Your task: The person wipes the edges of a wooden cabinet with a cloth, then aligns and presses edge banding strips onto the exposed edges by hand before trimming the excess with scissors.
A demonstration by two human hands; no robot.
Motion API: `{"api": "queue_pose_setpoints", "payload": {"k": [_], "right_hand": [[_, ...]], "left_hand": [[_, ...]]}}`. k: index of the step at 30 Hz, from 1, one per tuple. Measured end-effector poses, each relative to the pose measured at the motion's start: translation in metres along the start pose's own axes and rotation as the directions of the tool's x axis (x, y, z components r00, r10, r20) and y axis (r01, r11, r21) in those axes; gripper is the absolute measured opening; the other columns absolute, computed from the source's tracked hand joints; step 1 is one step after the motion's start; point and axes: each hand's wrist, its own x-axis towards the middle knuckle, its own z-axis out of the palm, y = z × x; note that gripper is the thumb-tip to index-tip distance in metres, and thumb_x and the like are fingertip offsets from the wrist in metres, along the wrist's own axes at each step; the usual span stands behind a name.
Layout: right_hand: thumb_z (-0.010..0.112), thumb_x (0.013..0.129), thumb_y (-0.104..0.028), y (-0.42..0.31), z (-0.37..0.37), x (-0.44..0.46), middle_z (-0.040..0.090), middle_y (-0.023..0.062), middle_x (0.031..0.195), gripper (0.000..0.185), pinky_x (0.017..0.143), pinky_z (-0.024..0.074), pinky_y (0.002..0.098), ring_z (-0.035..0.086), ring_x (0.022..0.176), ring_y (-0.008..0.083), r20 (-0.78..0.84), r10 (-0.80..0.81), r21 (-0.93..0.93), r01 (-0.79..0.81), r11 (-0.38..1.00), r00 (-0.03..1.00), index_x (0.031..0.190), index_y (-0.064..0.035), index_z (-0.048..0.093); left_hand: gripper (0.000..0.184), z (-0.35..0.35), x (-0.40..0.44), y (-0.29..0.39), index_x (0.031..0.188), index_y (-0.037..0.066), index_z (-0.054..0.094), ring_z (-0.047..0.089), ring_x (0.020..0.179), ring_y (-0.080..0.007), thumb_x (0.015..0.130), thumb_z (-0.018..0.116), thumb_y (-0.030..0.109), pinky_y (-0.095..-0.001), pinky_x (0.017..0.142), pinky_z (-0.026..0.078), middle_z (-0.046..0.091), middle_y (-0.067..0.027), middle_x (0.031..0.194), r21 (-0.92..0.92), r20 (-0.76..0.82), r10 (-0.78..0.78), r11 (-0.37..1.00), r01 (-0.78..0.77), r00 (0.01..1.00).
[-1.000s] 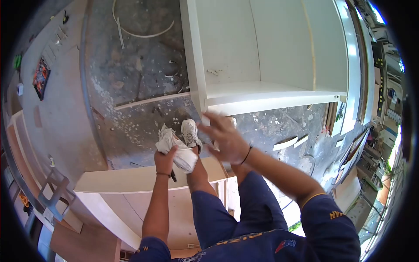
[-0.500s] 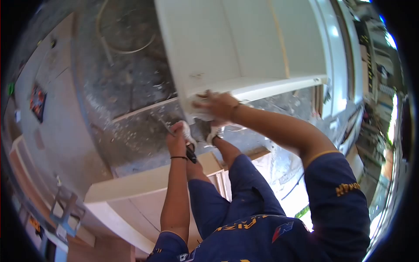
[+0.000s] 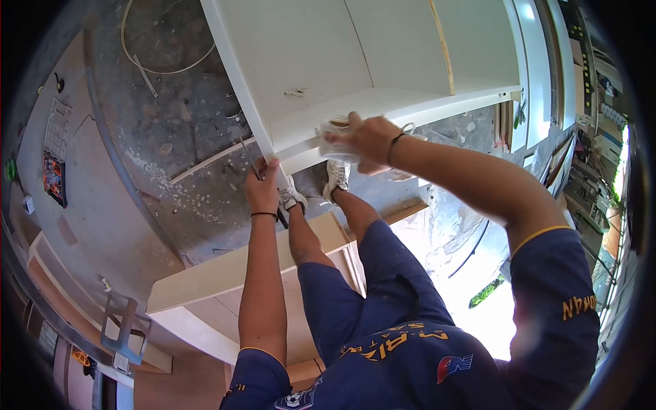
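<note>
My right hand (image 3: 369, 141) is closed on a crumpled white cloth (image 3: 335, 149), pressed against the front edge of the white cabinet (image 3: 307, 147). Near the cabinet's front left corner is my left hand (image 3: 262, 188), its fingers wrapped round a thin tool (image 3: 249, 156) with a grey blade and a dark handle end showing below the hand. The thumb of that hand lies close to the cabinet corner; whether it touches cannot be told.
Behind my legs stands a second, pale cabinet (image 3: 205, 283). A wood strip (image 3: 212, 161) and a looped edging strip (image 3: 164, 71) lie on the floor. A grey stool (image 3: 120, 324) stands at lower left; boards (image 3: 540, 68) lean at right.
The white cloth has passed from my left hand to my right hand, which has moved onto the cabinet edge. My left hand has risen toward the cabinet corner with the tool.
</note>
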Motion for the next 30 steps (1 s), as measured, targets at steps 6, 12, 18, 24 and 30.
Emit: {"api": "queue_pose_setpoints", "payload": {"k": [6,12,18,24,30], "right_hand": [[0.073,0.059,-0.026,0.092,0.061,-0.040,0.051,0.0263,0.113,0.089,0.068,0.0558,0.0410,0.066,0.081,0.0336,-0.066,0.177,-0.009,-0.178,0.984,0.982,0.139,-0.0282,0.034],[0.068,0.065,-0.047,0.083,0.106,-0.056,0.053,0.0323,0.114,0.089,0.089,0.0491,0.0462,0.060,0.098,0.0462,-0.053,0.612,0.421,-0.538,0.730,0.789,0.140,-0.0180,0.029],[0.062,0.071,-0.057,-0.064,0.093,0.004,0.056,0.0318,0.117,0.095,0.092,0.0447,0.0486,0.057,0.105,0.0483,0.157,0.816,0.958,-0.286,0.011,0.556,0.142,-0.0112,0.018],[0.061,0.074,-0.054,-0.071,0.055,0.000,0.058,0.0315,0.114,0.087,0.094,0.0426,0.0455,0.056,0.107,0.0456,0.265,0.864,0.930,-0.351,-0.112,0.428,0.139,-0.0098,0.023],[0.061,0.071,-0.050,-0.047,0.041,0.006,0.057,0.0290,0.115,0.084,0.093,0.0436,0.0470,0.056,0.107,0.0440,0.155,0.904,0.963,-0.266,-0.048,0.399,0.137,-0.0113,0.027]], "left_hand": [[0.046,-0.002,-0.004,0.008,0.106,-0.004,0.063,0.063,0.080,-0.0179,0.083,0.071,0.035,-0.0322,0.074,0.050,0.068,-0.0111,0.093,0.087,-0.004,-0.010,0.996,0.011,1.000],[0.047,-0.007,0.000,0.015,0.101,-0.004,0.063,0.065,0.081,-0.0229,0.081,0.071,0.038,-0.0340,0.076,0.049,0.068,-0.0137,0.091,0.180,0.007,0.017,0.983,-0.018,1.000],[0.049,-0.009,0.020,-0.016,0.113,0.001,0.061,0.061,0.067,-0.0131,0.083,0.069,0.039,-0.0248,0.047,0.049,0.066,-0.0080,0.093,0.230,0.103,0.126,0.962,-0.147,0.987],[0.045,-0.009,0.008,0.007,0.109,-0.003,0.059,0.063,0.087,-0.0198,0.084,0.069,0.034,-0.0334,0.077,0.049,0.066,-0.0129,0.099,0.142,0.128,-0.050,0.989,0.032,0.991],[0.046,-0.006,0.005,0.017,0.110,-0.004,0.057,0.063,0.088,-0.0207,0.086,0.067,0.033,-0.0328,0.077,0.049,0.065,-0.0133,0.101,0.180,0.129,-0.053,0.983,0.029,0.990]]}}
